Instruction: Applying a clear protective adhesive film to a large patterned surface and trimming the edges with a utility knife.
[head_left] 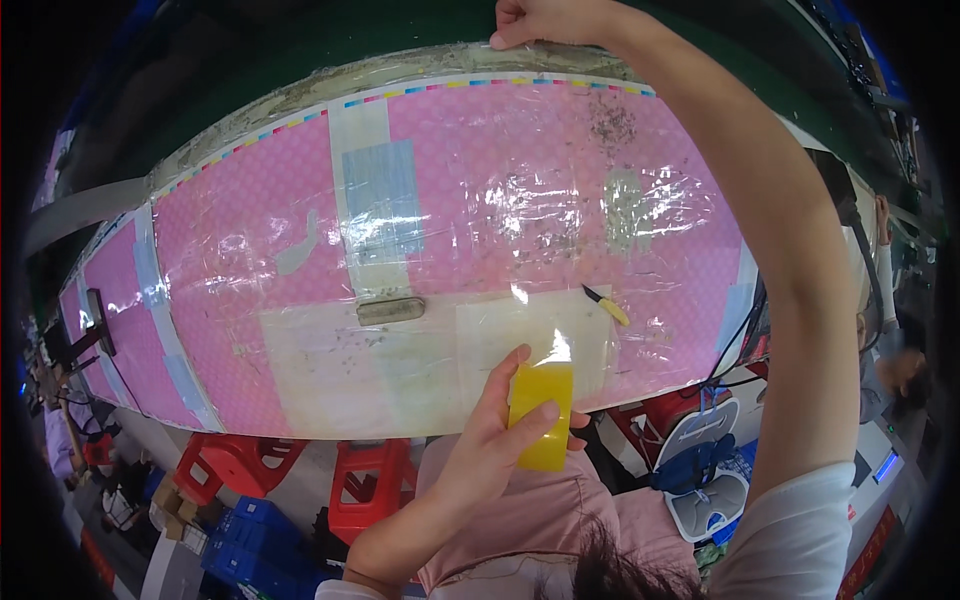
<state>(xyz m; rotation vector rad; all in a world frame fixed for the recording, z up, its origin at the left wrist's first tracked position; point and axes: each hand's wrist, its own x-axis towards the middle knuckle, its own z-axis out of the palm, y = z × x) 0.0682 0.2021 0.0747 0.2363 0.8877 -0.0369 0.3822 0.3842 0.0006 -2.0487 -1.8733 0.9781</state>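
Note:
My left hand [487,433] is at the near edge of a table covered in pink printed sheet [270,210] under clear film. Its thumb and fingers are closed on a glossy yellow rectangular piece [546,388], held upright. My right arm stretches across to the far edge, where my right hand [550,20] has its fingers pinched together at the rim; what they hold, if anything, is too small to tell. Between the hands lies a small knife [607,305] with a yellow handle and dark blade. To its left rests a grey-brown oblong block [391,311].
A dark stand [98,320] sits at the table's left end. Black cables [745,335] hang at the right edge. Red stools [368,488], blue crates [255,545] and a white-framed seat [705,490] stand below the near edge. Other people are at both sides.

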